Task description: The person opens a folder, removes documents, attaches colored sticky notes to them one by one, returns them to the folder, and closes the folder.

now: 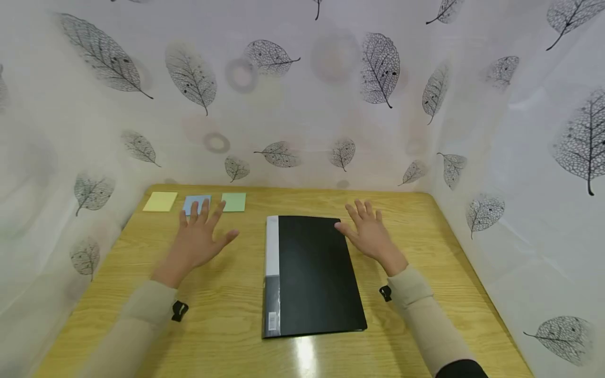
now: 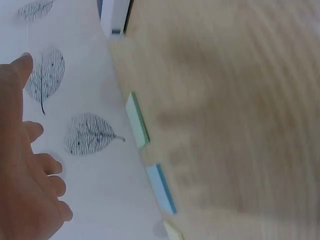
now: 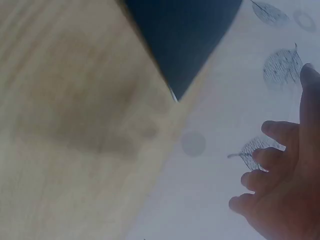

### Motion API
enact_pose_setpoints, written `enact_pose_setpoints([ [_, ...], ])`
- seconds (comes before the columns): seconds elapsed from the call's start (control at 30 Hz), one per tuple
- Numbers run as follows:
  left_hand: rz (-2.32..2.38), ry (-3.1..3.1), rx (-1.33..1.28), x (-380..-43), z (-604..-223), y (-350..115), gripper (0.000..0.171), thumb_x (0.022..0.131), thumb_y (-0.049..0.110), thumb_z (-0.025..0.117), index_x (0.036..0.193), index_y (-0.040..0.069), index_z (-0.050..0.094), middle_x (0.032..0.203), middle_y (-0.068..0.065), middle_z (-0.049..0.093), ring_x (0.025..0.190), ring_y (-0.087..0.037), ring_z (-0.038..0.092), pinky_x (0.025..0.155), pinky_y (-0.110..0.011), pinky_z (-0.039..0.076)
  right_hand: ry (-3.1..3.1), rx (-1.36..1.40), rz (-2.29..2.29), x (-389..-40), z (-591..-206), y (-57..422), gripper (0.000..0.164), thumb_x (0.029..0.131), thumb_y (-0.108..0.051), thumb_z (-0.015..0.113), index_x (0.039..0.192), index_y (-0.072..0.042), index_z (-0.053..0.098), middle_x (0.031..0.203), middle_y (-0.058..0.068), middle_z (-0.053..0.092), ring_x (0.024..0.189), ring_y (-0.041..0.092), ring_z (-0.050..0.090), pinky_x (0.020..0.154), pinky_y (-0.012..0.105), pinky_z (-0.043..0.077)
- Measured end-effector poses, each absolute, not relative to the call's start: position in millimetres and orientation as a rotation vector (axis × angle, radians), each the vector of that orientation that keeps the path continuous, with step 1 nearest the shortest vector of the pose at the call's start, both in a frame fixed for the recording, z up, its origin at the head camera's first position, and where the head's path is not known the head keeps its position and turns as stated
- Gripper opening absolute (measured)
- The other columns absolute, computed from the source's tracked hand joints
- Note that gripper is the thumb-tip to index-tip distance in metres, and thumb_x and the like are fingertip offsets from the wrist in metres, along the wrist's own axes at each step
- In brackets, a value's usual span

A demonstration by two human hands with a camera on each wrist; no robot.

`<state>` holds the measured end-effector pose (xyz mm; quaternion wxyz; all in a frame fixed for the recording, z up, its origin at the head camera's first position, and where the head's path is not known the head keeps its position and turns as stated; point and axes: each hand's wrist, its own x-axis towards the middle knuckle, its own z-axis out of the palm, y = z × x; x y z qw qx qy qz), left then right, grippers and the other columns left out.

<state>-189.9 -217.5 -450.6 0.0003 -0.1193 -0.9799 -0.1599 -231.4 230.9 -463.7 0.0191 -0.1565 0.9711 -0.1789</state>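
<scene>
A black folder point(image 1: 314, 273) with a pale spine strip lies closed on the wooden table, between the two hands. My left hand point(image 1: 200, 239) hovers to its left with fingers spread, holding nothing. Its fingertips overlap the blue sticky-note pad point(image 1: 197, 199) in the head view. My right hand point(image 1: 371, 233) is also spread and bare, near the folder's upper right corner, its thumb overlapping that corner in the head view. In the right wrist view the folder's corner point(image 3: 180, 75) shows apart from the right hand point(image 3: 280, 185).
Yellow point(image 1: 160, 201) and green point(image 1: 233, 202) sticky-note pads lie either side of the blue one, along the back of the table point(image 1: 227, 315). A white leaf-patterned curtain point(image 1: 302, 121) stands behind and at both sides. Black straps show at both wrists.
</scene>
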Motion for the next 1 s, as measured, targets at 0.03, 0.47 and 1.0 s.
enact_pose_setpoints([
  [0.03, -0.506, -3.080, -0.391, -187.1, -455.0, -212.9, 0.092, 0.105, 0.069, 0.043, 0.171, 0.015, 0.010, 0.173, -0.033, 0.001, 0.158, -0.060, -0.004, 0.122, -0.080, -0.002, 3.007, -0.503, -0.552, -230.4, -467.7, 229.6, 0.086, 0.106, -0.069, 0.040, 0.168, -0.010, 0.025, 0.177, 0.022, 0.012, 0.164, 0.046, 0.000, 0.128, 0.071, 0.002],
  [0.47, -0.544, -3.100, -0.778, -123.1, -497.6, -124.8, 0.087, 0.100, 0.071, 0.051, 0.169, 0.023, 0.028, 0.173, -0.028, 0.019, 0.160, -0.054, 0.014, 0.128, -0.072, 0.009, 2.905, -0.672, -0.510, -212.7, -502.4, 210.3, 0.083, 0.107, -0.057, 0.051, 0.169, -0.009, 0.023, 0.174, 0.024, 0.019, 0.162, 0.048, 0.016, 0.129, 0.067, 0.015],
  [1.0, -0.473, -3.174, -1.158, -78.2, -507.0, -75.7, 0.095, 0.092, 0.079, 0.057, 0.168, 0.029, 0.030, 0.176, -0.019, 0.017, 0.163, -0.046, 0.014, 0.128, -0.066, 0.022, 2.811, -0.677, -0.436, -207.1, -521.2, 204.3, 0.086, 0.105, -0.065, 0.050, 0.168, -0.012, 0.025, 0.176, 0.019, 0.019, 0.164, 0.043, 0.013, 0.131, 0.065, 0.013],
])
